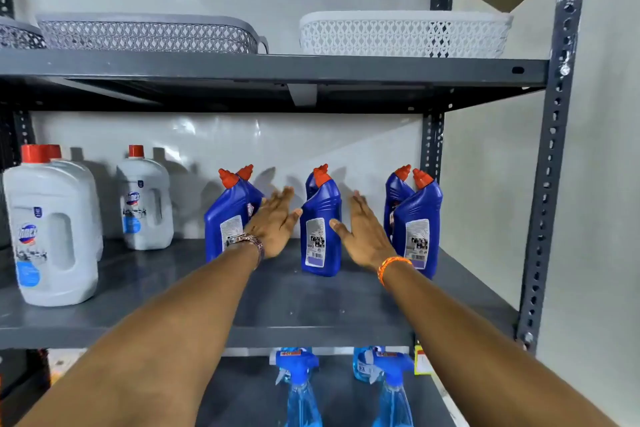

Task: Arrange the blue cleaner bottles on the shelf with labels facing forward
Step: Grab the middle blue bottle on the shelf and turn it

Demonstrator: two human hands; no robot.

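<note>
Middle blue bottle (pixel 320 229) upright mid-shelf (pixel 284 302), back label facing near. Rigid plastic, likely slick, moderately heavy if full; best taken round the body's sides. Left hand (pixel 273 222) and right hand (pixel 363 232) flanking it, palms inward, fingers extended, grip open, holding nothing.

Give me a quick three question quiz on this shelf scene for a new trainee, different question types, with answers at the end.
1. True or false: the right hand grips the middle front bottle.
2. Which side of the three front blue bottles faces out? A) brand label B) back label with barcode
3. Fill in: the white jugs have ____ caps.

Key: 1 false, both the right hand and the left hand are open beside it. 2 B. 3 red.
</note>
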